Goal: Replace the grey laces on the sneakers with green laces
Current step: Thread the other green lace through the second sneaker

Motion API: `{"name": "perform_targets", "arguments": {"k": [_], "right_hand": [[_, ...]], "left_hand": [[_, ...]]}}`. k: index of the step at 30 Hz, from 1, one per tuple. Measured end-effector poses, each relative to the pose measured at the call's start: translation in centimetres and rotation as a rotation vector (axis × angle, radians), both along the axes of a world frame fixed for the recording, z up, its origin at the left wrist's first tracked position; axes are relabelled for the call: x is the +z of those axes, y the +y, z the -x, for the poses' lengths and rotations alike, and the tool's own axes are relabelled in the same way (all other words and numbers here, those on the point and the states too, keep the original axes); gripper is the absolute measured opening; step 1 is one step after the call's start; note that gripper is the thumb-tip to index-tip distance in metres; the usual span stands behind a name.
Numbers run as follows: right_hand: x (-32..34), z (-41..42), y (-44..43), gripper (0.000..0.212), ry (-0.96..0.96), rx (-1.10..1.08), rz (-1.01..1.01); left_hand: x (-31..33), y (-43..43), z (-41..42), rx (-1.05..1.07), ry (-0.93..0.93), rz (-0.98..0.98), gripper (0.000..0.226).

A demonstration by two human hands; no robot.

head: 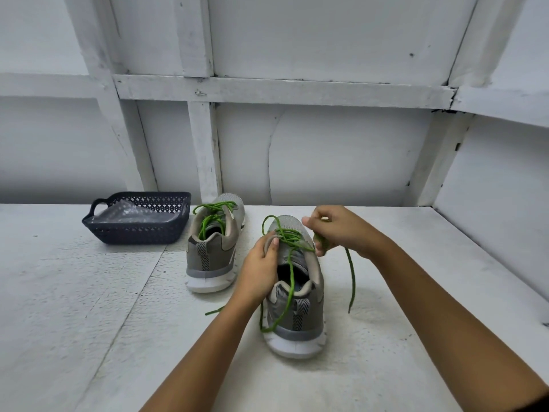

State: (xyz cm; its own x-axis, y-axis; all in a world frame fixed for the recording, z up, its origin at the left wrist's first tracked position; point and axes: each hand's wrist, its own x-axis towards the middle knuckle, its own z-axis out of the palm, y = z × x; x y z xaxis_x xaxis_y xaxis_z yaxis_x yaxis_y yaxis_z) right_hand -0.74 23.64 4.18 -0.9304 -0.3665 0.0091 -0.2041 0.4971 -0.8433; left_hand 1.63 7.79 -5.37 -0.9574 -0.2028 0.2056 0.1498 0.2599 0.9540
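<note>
step in hand, as i judge from here: lacing the 2nd shoe. the near sneaker (pixel 300 322) stands at centre of the frame, heel toward the cam, and the green lace (pixel 292 281) already crosses its front eyelets. the left hand (pixel 261 263) grips the left edge of the upper, thumb on top, fingers curled round it. the right hand (pixel 341 230), just right of the eyelets, pinches the lace; 1 free end hangs from it down to the table (pixel 89 292). the other end runs over the heel, and its tip lies on the table at lower left of the shoe. the far sneaker (pixel 211 257), left of centre, has its far lace (pixel 212 217) in and looks finished. no grey lace in view. a dark basket (pixel 133 230) sits at left.

next move, i think: pull the slack thru, feed the tip into the next eyelet w/o a twist, left hand keeping the shoe steady.
</note>
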Motion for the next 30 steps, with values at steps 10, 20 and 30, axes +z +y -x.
{"name": "perform_targets", "arguments": {"k": [10, 20, 30], "right_hand": [[-2.7, 1.4, -4.6, 0.024, 0.386, 0.006, -0.758], [0.4, -0.4, 0.4, 0.032, 0.026, 0.108, 0.258], [-1.5, 0.6, -3.2, 0.025, 0.367, 0.011, -0.642]], "left_hand": [[0.3, 0.3, -0.3, -0.004, 0.016, -0.074, 0.029], [-0.1, 0.0, -0.3, -0.003, 0.023, -0.044, 0.034], [0.2, 0.3, -0.4, -0.012, 0.017, -0.069, 0.030]]}}
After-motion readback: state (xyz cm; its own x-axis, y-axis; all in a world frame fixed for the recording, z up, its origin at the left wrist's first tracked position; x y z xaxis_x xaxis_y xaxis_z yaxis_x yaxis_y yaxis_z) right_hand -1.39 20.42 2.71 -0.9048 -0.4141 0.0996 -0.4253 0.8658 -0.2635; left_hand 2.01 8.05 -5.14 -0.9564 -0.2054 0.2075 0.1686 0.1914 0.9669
